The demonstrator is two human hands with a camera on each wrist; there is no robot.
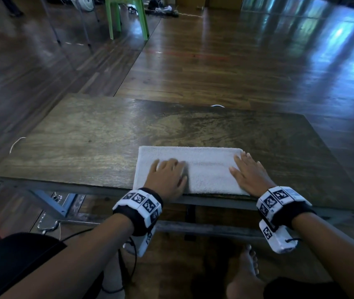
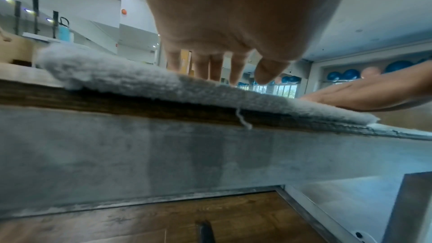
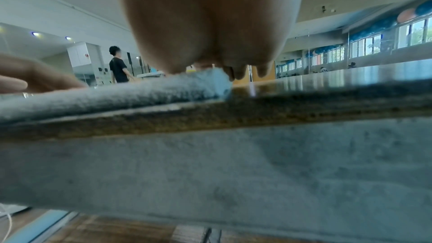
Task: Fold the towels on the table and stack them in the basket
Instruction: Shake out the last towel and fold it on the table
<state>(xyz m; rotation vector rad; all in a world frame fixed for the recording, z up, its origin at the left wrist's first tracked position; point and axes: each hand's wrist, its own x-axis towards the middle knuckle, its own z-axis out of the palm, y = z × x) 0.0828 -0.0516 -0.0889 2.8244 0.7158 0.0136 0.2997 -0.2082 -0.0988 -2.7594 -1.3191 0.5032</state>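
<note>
A white towel [image 1: 204, 167], folded into a long rectangle, lies flat at the near edge of the wooden table [image 1: 107, 134]. My left hand [image 1: 167, 175] rests palm down on its left half with the fingers spread. My right hand [image 1: 249, 171] lies flat on its right end, fingers straight and reaching the far right corner. In the left wrist view the left hand [image 2: 224, 34] presses the towel [image 2: 131, 80] from above, and the right hand [image 2: 364, 93] lies flat further along. In the right wrist view the towel [image 3: 117, 95] ends at the table edge under the right hand [image 3: 210, 25]. No basket is in view.
Past the table lies a wooden floor with a green plastic chair [image 1: 126, 16] at the far left. White cables [image 1: 14, 145] trail off the table's left side. A person in a black shirt [image 3: 118, 67] stands far off. My bare foot [image 1: 247, 268] is below the table.
</note>
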